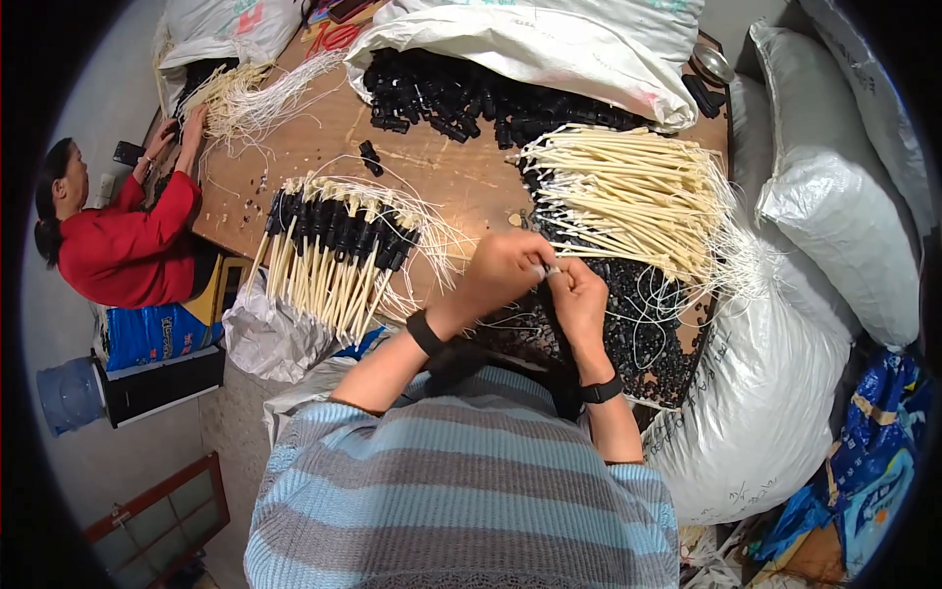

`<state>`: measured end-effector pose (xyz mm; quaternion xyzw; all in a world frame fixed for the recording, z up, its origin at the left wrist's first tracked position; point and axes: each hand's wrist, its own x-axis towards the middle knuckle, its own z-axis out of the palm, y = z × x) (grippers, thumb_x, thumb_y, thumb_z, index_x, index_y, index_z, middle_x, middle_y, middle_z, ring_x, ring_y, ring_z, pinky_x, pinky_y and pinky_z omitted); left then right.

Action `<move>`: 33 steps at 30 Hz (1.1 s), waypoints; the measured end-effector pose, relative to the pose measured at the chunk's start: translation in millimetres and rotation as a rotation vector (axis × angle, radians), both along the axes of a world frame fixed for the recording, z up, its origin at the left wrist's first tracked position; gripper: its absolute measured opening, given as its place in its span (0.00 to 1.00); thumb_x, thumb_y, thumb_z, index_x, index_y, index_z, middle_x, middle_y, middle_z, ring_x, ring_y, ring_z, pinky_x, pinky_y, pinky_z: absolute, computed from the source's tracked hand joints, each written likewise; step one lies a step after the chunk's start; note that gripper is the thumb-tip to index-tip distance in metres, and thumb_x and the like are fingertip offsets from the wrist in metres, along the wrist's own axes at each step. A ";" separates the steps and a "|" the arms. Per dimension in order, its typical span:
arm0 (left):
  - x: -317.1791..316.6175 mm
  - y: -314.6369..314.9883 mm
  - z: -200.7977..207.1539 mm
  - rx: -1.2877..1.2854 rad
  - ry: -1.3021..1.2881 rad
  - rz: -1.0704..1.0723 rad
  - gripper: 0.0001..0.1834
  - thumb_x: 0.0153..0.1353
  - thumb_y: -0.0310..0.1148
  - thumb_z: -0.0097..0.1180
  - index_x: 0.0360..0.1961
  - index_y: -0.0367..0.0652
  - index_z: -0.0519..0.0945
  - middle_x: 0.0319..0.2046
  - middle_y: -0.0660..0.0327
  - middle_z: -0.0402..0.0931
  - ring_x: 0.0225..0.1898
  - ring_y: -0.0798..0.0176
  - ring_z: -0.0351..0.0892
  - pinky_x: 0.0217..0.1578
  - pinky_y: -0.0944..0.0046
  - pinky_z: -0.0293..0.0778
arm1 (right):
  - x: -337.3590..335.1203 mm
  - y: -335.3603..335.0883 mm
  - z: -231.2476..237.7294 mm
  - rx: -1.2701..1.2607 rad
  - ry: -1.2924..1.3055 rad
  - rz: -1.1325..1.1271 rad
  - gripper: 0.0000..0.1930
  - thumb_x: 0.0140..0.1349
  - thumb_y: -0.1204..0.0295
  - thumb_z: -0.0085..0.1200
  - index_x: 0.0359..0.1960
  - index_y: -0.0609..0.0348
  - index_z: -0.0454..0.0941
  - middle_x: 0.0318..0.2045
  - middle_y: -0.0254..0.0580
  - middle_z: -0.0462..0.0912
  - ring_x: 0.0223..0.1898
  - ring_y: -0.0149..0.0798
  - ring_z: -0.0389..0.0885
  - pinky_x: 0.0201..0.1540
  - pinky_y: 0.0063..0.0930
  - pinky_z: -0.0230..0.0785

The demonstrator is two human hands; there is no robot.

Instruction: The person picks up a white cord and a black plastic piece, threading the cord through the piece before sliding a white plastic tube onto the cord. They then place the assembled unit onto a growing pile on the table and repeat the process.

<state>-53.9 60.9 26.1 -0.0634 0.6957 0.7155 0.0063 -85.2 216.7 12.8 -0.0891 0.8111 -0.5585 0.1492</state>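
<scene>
My left hand [502, 267] and my right hand [577, 293] meet over the table's near edge, their fingertips pinched together. Something small and whitish shows between them, too small to make out. Just beyond my right hand lies a thick bundle of cream-coloured sticks [628, 201] with white cords trailing off its right end. Beneath the hands spreads a heap of small black parts [628, 314]. Left of my left hand, a row of cream sticks [324, 290] with black sleeves [339, 231] and thin white cords rests on the table, overhanging its near edge.
An open white sack [549, 44] spills black cylindrical pieces [442, 98] at the back. One black piece [370, 157] lies alone on the brown table [304, 147]. Full white sacks [765, 393] stand at the right. A person in red [128, 240] handles corded sticks [231, 98] at the far left.
</scene>
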 end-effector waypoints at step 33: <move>6.4 1.5 37.1 -0.817 0.684 0.220 0.19 0.37 0.18 0.57 0.34 0.43 0.81 0.27 0.59 0.79 0.32 0.53 0.78 0.30 0.60 0.75 | -6.7 24.9 30.0 -0.419 -0.603 0.188 0.12 0.62 0.74 0.58 0.46 0.63 0.81 0.17 0.18 0.69 0.16 0.18 0.57 0.19 0.15 0.48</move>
